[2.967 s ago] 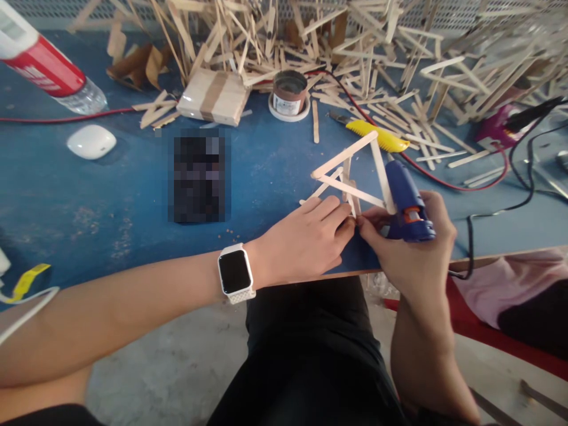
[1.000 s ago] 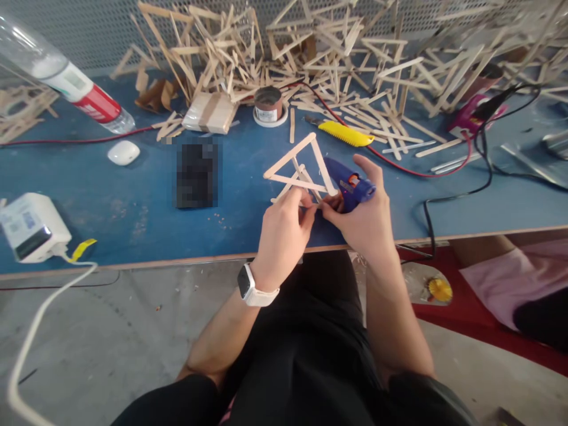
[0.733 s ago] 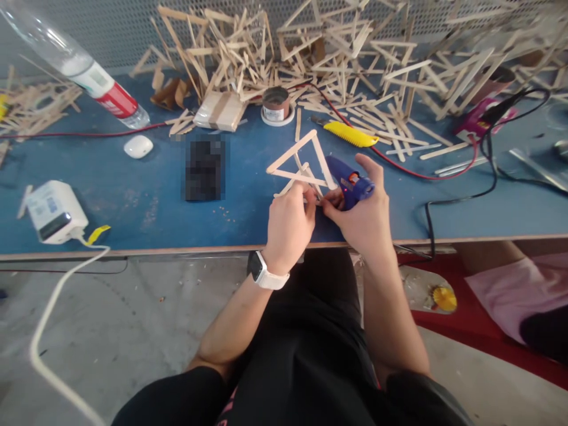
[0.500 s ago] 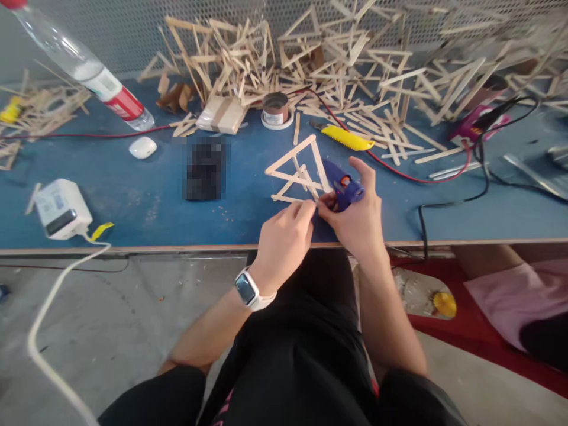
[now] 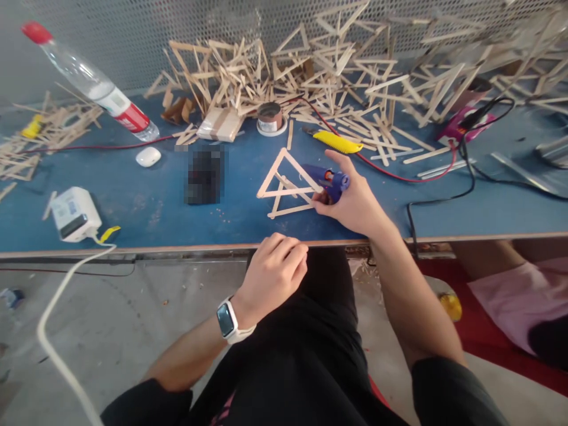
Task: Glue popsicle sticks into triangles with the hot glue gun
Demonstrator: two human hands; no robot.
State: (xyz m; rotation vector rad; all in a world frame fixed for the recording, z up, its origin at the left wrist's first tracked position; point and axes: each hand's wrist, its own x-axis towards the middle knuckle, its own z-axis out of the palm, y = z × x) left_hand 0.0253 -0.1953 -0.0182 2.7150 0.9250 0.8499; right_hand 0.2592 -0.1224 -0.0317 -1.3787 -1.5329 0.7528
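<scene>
Gripping glue gun [image 5: 340, 183], touching stick frame [image 5: 286, 193] with right hand [image 5: 355, 204]; curling left hand [image 5: 275, 269] near table [image 5: 204, 231], cannot tell if empty.

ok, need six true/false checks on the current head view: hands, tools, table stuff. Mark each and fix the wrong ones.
1. The right hand holds a blue glue gun. True.
2. A watch sits on the wrist of the left hand. True.
3. The left hand grips the stick frame. False: it is apart from the stick frame, by the near edge of the table.
4. In the picture, the red-capped bottle is left of the wrapped stick bundle. True.
5. The yellow cutter lies left of that bundle. False: the yellow cutter lies right of it.
6. The brown pot lies on its side. False: the brown pot stands upright on a white saucer.
</scene>
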